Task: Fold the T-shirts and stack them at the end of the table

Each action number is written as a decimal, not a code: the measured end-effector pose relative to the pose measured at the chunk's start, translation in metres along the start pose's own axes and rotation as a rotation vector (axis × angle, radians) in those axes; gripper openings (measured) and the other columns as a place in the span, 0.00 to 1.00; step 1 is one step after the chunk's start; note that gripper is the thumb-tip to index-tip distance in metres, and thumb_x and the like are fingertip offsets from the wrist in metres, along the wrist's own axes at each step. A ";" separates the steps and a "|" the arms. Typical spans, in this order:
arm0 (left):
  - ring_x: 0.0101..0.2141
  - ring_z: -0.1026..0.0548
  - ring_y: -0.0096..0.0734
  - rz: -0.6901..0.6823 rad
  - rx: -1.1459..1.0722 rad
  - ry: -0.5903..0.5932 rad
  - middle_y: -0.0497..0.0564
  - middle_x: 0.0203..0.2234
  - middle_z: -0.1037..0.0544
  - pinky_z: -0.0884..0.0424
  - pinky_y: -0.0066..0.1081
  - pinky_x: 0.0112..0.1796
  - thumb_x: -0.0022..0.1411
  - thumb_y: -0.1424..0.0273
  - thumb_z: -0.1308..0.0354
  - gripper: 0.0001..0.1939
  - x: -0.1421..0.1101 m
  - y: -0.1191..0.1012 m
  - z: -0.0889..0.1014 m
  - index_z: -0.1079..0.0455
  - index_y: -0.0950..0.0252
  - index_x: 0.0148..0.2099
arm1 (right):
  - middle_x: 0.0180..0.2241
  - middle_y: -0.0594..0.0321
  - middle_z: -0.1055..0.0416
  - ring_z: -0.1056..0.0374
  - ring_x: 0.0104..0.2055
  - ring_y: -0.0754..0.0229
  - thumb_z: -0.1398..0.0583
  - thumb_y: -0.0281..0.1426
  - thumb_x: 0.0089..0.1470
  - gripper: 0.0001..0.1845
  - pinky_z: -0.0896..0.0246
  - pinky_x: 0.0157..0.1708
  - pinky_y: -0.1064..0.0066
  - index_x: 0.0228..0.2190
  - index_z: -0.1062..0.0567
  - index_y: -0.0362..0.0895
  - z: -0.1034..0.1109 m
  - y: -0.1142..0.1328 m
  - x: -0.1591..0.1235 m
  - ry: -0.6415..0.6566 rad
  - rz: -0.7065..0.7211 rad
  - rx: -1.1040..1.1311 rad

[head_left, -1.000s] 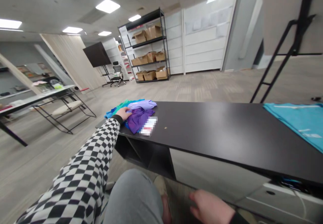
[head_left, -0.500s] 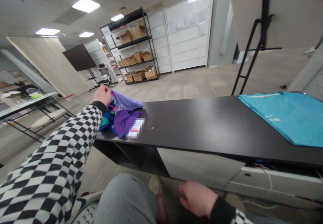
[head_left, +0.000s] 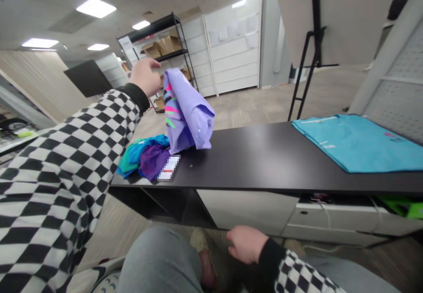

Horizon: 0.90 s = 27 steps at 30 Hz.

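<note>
1. Left hand (head_left: 145,76), checkered sleeve (head_left: 59,161), raised above the desk's (head_left: 264,161) left end. Fingers loosely curled. Whether they have hold of the lilac garment just beside them cannot be told. A loose hold could let the cloth drop.
2. Pile of teal, blue and purple cloth (head_left: 142,163) at the desk's left end, close to the front edge. Anything dragged across it could push it over that edge.
3. Blurred tag (head_left: 169,168) lying on the purple cloth, near the front edge. Light and loose, it could be flicked off by a swinging hem.
4. Lilac garment (head_left: 188,112), streaked pink and green, stands tilted and doubled over above the desk, right of the pile. Whether its lower end touches the desk cannot be told. It looks unsteady and could slump back onto the pile.
5. Right hand (head_left: 246,243) low, below the desk's front edge, fingers lightly curled, holding nothing visible. From there it looks poorly placed to catch a fall.
6. Folded teal cloth (head_left: 357,145) at the desk's right end, well apart from the rest and at little risk.
</note>
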<state>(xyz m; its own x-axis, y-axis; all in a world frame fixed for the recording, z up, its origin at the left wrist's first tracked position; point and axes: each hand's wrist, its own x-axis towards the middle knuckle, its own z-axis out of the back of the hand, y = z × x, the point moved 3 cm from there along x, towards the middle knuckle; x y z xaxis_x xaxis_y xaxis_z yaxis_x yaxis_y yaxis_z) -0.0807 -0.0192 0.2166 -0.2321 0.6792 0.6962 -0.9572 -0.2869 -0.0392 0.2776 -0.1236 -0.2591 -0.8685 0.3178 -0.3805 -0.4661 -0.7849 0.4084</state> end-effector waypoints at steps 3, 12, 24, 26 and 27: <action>0.67 0.25 0.49 -0.020 -0.006 0.181 0.64 0.64 0.21 0.34 0.42 0.67 0.73 0.74 0.43 0.26 -0.024 -0.031 -0.036 0.31 0.86 0.67 | 0.49 0.39 0.14 0.15 0.51 0.36 0.36 0.37 0.65 0.19 0.24 0.47 0.56 0.49 0.10 0.40 0.004 0.001 -0.005 -0.003 -0.011 -0.003; 0.70 0.27 0.65 -0.226 -0.138 0.915 0.65 0.72 0.24 0.29 0.54 0.67 0.64 0.43 0.32 0.44 -0.238 -0.113 -0.194 0.28 0.60 0.75 | 0.53 0.38 0.14 0.16 0.56 0.34 0.36 0.39 0.68 0.22 0.21 0.50 0.52 0.55 0.12 0.40 0.009 0.009 -0.011 0.032 0.004 -0.010; 0.51 0.15 0.50 0.267 -1.290 0.484 0.55 0.45 0.12 0.19 0.48 0.58 0.68 0.51 0.30 0.23 -0.287 -0.145 -0.190 0.18 0.62 0.55 | 0.45 0.50 0.12 0.17 0.46 0.48 0.38 0.37 0.71 0.16 0.31 0.40 0.65 0.49 0.12 0.46 0.058 -0.013 -0.013 -0.205 0.049 0.078; 0.49 0.14 0.47 0.463 -1.538 0.358 0.52 0.43 0.12 0.17 0.43 0.55 0.66 0.51 0.27 0.22 -0.288 -0.146 -0.158 0.19 0.60 0.53 | 0.43 0.52 0.13 0.19 0.43 0.51 0.39 0.34 0.71 0.14 0.33 0.41 0.66 0.46 0.12 0.44 0.074 -0.023 -0.015 -0.322 0.073 0.136; 0.49 0.14 0.46 0.497 -1.619 0.280 0.51 0.43 0.12 0.16 0.42 0.54 0.67 0.50 0.27 0.21 -0.286 -0.143 -0.141 0.19 0.59 0.52 | 0.42 0.53 0.13 0.20 0.42 0.53 0.39 0.32 0.71 0.14 0.33 0.42 0.67 0.45 0.12 0.44 0.080 -0.027 -0.017 -0.373 0.100 0.184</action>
<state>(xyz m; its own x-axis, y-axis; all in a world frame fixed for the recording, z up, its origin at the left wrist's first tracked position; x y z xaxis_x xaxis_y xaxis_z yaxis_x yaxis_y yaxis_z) 0.0985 -0.0770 -0.0779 -0.3902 0.8820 0.2641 0.0654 0.3126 -0.9476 0.2910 -0.0655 -0.1977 -0.8967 0.4422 -0.0197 -0.3698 -0.7240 0.5823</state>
